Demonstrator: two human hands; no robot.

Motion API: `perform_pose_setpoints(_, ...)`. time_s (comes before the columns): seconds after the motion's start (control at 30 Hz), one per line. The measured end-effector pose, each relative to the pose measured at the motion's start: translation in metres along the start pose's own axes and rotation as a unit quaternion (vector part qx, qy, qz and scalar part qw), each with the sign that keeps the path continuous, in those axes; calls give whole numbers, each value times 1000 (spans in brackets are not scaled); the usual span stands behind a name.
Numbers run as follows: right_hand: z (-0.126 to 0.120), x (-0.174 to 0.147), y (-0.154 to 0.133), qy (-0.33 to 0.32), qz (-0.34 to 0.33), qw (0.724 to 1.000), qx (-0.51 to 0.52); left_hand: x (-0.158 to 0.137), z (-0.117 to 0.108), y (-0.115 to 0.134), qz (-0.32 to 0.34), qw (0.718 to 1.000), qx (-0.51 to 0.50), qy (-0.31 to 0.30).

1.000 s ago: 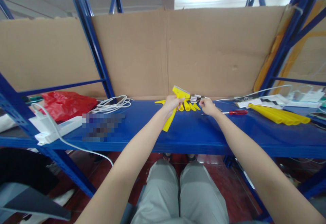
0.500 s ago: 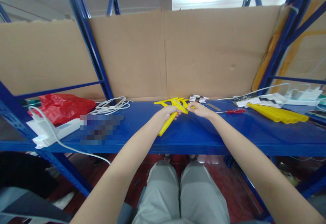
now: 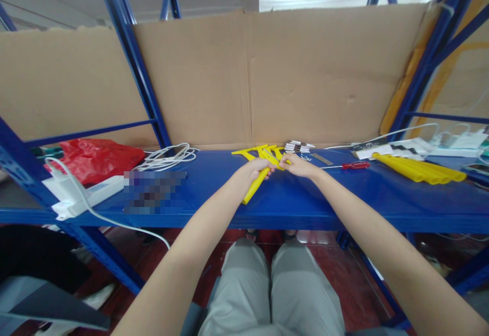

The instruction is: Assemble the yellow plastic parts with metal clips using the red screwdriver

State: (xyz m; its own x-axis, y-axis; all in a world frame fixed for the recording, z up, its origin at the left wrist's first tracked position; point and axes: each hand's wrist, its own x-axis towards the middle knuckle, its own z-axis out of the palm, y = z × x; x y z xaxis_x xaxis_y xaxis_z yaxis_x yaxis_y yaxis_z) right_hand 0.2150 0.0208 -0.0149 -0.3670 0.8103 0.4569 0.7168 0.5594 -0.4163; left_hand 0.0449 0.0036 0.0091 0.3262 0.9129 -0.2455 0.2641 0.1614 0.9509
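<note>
My left hand [image 3: 262,168] is wrapped around a yellow T-shaped tool [image 3: 253,189], whose thick round handle slants down toward the shelf's front edge. At the tool's head, the fingers of my right hand [image 3: 294,164] are pinched together; whatever is between them is too small or hidden to make out. Just behind my hands lie several more yellow T-shaped pieces [image 3: 244,152], partly covered by the hands. Right of my right hand are a flat grey metal strip [image 3: 322,159], some tiny bits [image 3: 306,156] and a screwdriver [image 3: 355,165] with a red handle.
Small white-and-black packs [image 3: 299,147] sit by the cardboard wall [image 3: 313,81]. Yellow tubes [image 3: 420,169] lie at right near a power strip [image 3: 458,147]. On the left are a red plastic bag [image 3: 101,160], a coiled white cable [image 3: 170,157] and another power strip [image 3: 89,197].
My right hand has shifted slightly left, closer to my left hand at the tool's head. The tool's head has turned a little; my left hand keeps its hold.
</note>
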Motion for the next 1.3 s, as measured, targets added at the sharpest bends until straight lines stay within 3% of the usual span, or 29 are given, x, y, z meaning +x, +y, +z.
perform_pose_setpoints(0.37, 4, -2, -1, 21, 86, 982, 165, -4, 1, 2, -23, 999, -12, 21)
perform_pose_setpoints(0.73, 5, -4, -4, 2, 107, 951, 291, -6, 2, 2, -2, 1000, -9, 25)
perform_pose_setpoints(1.07, 1, -10, -10, 1, 143, 933, 329, -11, 4, 5, -25, 1000, -1, 17)
perform_pose_setpoints(1.3, -2, -10, -9, 2, 132, 929, 347, -10, 2, 8, 15, 1000, -2, 13)
